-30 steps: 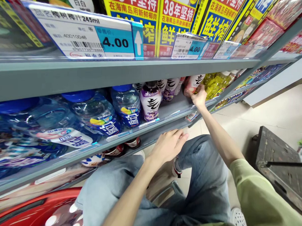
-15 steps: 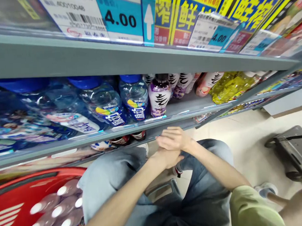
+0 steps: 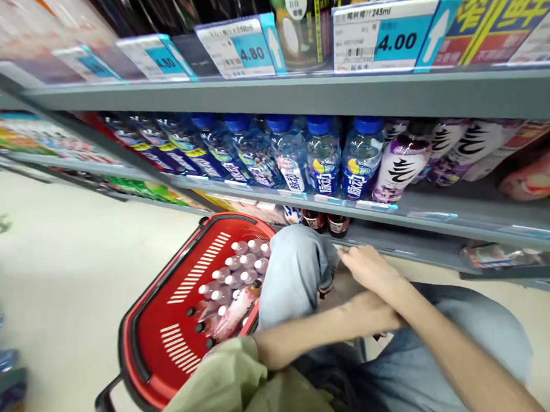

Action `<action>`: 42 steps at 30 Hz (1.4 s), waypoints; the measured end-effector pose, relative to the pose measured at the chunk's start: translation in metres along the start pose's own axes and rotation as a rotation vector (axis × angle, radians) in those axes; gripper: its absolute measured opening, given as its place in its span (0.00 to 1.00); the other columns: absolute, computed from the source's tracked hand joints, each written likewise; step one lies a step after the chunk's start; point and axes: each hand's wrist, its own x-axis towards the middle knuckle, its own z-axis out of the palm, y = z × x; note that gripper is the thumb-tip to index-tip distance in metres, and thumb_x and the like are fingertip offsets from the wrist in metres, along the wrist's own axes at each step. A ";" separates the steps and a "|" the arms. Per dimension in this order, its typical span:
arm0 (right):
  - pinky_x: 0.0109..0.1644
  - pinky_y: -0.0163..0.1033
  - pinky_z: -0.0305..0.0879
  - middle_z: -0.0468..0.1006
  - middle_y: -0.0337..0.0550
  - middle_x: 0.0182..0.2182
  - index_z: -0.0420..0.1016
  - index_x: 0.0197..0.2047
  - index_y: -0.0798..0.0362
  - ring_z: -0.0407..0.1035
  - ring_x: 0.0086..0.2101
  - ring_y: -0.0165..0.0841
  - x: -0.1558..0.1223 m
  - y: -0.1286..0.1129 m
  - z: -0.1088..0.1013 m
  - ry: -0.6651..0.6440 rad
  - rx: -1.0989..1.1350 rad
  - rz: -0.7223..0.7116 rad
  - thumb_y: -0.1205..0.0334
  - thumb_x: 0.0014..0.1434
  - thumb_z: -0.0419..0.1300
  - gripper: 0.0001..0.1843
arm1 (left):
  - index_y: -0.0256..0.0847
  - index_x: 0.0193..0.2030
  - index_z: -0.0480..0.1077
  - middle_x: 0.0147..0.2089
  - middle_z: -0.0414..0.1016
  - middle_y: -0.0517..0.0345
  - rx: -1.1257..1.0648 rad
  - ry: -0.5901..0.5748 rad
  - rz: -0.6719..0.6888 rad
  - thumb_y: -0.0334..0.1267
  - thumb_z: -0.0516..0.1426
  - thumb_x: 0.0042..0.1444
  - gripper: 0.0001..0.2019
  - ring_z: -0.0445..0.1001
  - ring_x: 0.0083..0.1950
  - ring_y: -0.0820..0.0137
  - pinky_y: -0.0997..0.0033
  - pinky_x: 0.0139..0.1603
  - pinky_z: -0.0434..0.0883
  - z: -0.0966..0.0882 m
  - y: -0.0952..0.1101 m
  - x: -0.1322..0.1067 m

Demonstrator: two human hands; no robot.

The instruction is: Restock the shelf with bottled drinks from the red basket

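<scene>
My right hand is in front of the lower shelf, above my knees, its fingers drawn together. Blur hides whether they hold anything small. Underneath the right forearm crosses my left hand, its fingers hidden from view. Closest above the hands, a bottle with a purple-and-white label leans on the shelf, beside a blue-capped clear bottle. To the left, a red shopping basket stands on the floor, holding several white-capped bottles and a pink-labelled bottle with a dark cap.
A grey shelf edge with price tags runs across above. Below it, several blue-capped bottles line the shelf. More bottles lie at its right end. Pale floor extends at left, with a box at the edge.
The view has swung left, bringing the whole basket and more of the shelf into sight. My right hand was clasped over the left; now it reaches past it, with the forearms crossed.
</scene>
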 end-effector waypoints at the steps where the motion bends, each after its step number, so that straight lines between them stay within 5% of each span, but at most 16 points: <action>1: 0.44 0.42 0.70 0.83 0.57 0.41 0.73 0.60 0.60 0.80 0.44 0.44 0.002 -0.011 0.004 0.033 0.015 -0.085 0.77 0.65 0.54 0.21 | 0.41 0.45 0.79 0.46 0.83 0.56 0.053 -0.012 0.037 0.30 0.56 0.65 0.10 0.79 0.48 0.65 0.68 0.49 0.74 0.004 0.011 -0.016; 5: 0.51 0.45 0.71 0.81 0.53 0.49 0.73 0.56 0.56 0.75 0.51 0.43 0.002 -0.049 0.017 0.333 0.099 -0.431 0.73 0.67 0.56 0.16 | 0.40 0.41 0.73 0.42 0.79 0.57 0.092 0.089 -0.044 0.37 0.58 0.65 0.04 0.77 0.45 0.67 0.67 0.41 0.72 0.001 0.054 -0.085; 9: 0.65 0.51 0.64 0.73 0.55 0.63 0.70 0.63 0.56 0.68 0.58 0.43 -0.005 -0.058 0.021 0.563 0.139 -0.585 0.74 0.66 0.56 0.23 | 0.39 0.42 0.71 0.32 0.76 0.60 0.027 0.389 -0.115 0.33 0.54 0.64 0.04 0.71 0.32 0.70 0.67 0.31 0.64 -0.030 0.066 -0.148; 11: 0.70 0.54 0.59 0.66 0.55 0.69 0.68 0.66 0.57 0.64 0.63 0.44 -0.007 -0.053 0.022 0.598 0.154 -0.561 0.75 0.64 0.55 0.27 | 0.40 0.40 0.70 0.30 0.75 0.59 0.015 0.556 -0.334 0.31 0.53 0.63 0.05 0.71 0.31 0.71 0.69 0.33 0.65 -0.044 0.048 -0.181; 13: 0.72 0.55 0.57 0.62 0.54 0.72 0.68 0.67 0.58 0.59 0.68 0.44 -0.008 -0.046 0.023 0.595 0.162 -0.517 0.78 0.62 0.55 0.30 | 0.41 0.38 0.69 0.33 0.75 0.57 -0.007 0.704 -0.801 0.32 0.51 0.66 0.07 0.73 0.34 0.71 0.70 0.38 0.69 -0.051 0.017 -0.218; 15: 0.73 0.55 0.58 0.61 0.52 0.73 0.69 0.67 0.58 0.57 0.69 0.43 -0.009 -0.042 0.026 0.590 0.169 -0.490 0.78 0.61 0.55 0.30 | 0.41 0.44 0.71 0.42 0.79 0.52 -0.069 0.680 -1.283 0.39 0.47 0.68 0.12 0.77 0.44 0.66 0.67 0.46 0.72 -0.049 -0.022 -0.255; 19: 0.71 0.54 0.62 0.62 0.52 0.73 0.72 0.64 0.58 0.57 0.70 0.44 -0.010 -0.044 0.031 0.631 0.204 -0.468 0.75 0.63 0.55 0.26 | 0.36 0.47 0.71 0.48 0.78 0.43 -0.114 0.525 -1.449 0.41 0.53 0.57 0.15 0.78 0.49 0.55 0.54 0.52 0.75 -0.018 -0.078 -0.322; 22: 0.70 0.55 0.65 0.64 0.53 0.72 0.73 0.64 0.59 0.58 0.70 0.44 -0.009 -0.046 0.033 0.652 0.221 -0.465 0.75 0.64 0.55 0.25 | 0.37 0.49 0.72 0.49 0.77 0.44 -0.109 0.394 -1.475 0.41 0.61 0.48 0.21 0.75 0.54 0.50 0.50 0.58 0.72 0.020 -0.082 -0.354; 27: 0.69 0.55 0.67 0.66 0.51 0.71 0.75 0.62 0.58 0.60 0.69 0.44 -0.005 -0.047 0.031 0.667 0.224 -0.481 0.75 0.65 0.54 0.23 | 0.35 0.60 0.68 0.61 0.70 0.38 -0.036 0.321 -1.506 0.39 0.63 0.49 0.30 0.67 0.63 0.46 0.46 0.64 0.66 0.074 -0.066 -0.374; 31: 0.68 0.53 0.68 0.67 0.51 0.70 0.75 0.61 0.59 0.61 0.68 0.44 -0.004 -0.049 0.029 0.669 0.213 -0.484 0.75 0.65 0.54 0.23 | 0.35 0.60 0.66 0.61 0.69 0.40 0.004 0.344 -1.529 0.37 0.61 0.51 0.28 0.66 0.63 0.47 0.47 0.66 0.65 0.091 -0.069 -0.376; 38: 0.68 0.52 0.67 0.66 0.52 0.71 0.74 0.63 0.58 0.60 0.69 0.42 -0.003 -0.052 0.033 0.669 0.218 -0.466 0.74 0.65 0.55 0.24 | 0.39 0.58 0.62 0.57 0.68 0.44 0.052 0.450 -1.581 0.44 0.61 0.53 0.27 0.75 0.54 0.52 0.53 0.53 0.75 0.081 -0.058 -0.375; 42: 0.69 0.50 0.65 0.66 0.50 0.71 0.73 0.64 0.57 0.57 0.70 0.39 -0.002 -0.053 0.031 0.613 0.252 -0.453 0.74 0.66 0.55 0.25 | 0.39 0.60 0.57 0.59 0.64 0.41 0.153 0.550 -1.540 0.47 0.58 0.55 0.29 0.70 0.62 0.48 0.49 0.62 0.72 0.055 -0.047 -0.369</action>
